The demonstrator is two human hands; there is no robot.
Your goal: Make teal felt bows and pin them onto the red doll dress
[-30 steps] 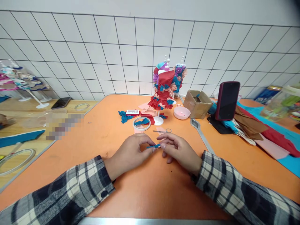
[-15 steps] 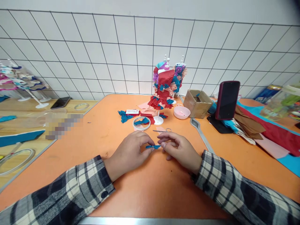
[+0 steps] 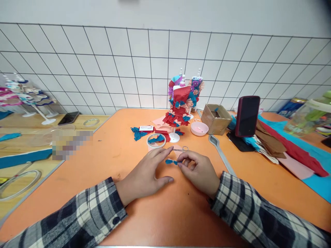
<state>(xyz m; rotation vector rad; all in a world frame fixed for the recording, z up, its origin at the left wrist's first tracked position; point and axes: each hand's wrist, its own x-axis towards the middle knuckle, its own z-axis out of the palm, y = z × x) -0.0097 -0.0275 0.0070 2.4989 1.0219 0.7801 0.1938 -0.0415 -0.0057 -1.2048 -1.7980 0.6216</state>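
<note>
Between thumb and fingertips my right hand (image 3: 198,169) pinches one end of a small blue bow (image 3: 169,161), just above the orange table. My left hand (image 3: 148,172) is open beside it, thumb and fingers spread apart, not gripping the bow. Past the fingertips lie small scissors (image 3: 184,148), partly hidden by my left hand, on pink paper. A roll of white tape (image 3: 148,142) lies behind my left hand with blue scraps inside its ring. Farther back a small dress form (image 3: 180,103) wears a red ruffled dress with blue and pink bows.
A pink bowl (image 3: 199,128) and a cardboard box (image 3: 216,119) stand right of the dress form. A propped phone (image 3: 247,116) and layered coloured sheets (image 3: 297,151) occupy the right side. Left are another phone (image 3: 68,118) and more dress forms (image 3: 28,94).
My left hand has let go of the bow and spread its fingers. My right hand now pinches the bow. The view has tilted slightly upward.
</note>
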